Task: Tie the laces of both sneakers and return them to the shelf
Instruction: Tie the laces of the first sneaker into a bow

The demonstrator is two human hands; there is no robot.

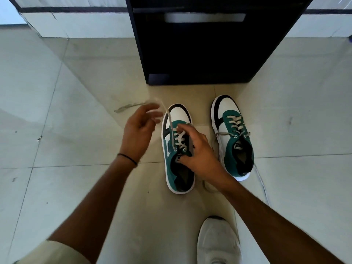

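My left hand (140, 126) hovers just left of the left sneaker (178, 149), fingers curled round a blurred lace (170, 120) that runs down to its eyelets; my right hand (196, 149) presses on that sneaker, thumb at the tongue, fingertips pinching at the crossed laces, though I cannot tell exactly what they hold; the right sneaker (233, 134) stands near beside it on the tiled floor (57, 130), laces loose and trailing; the dark shelf (200, 44) stands just beyond both toes; my own white shoe (217, 242) sits nearest me.
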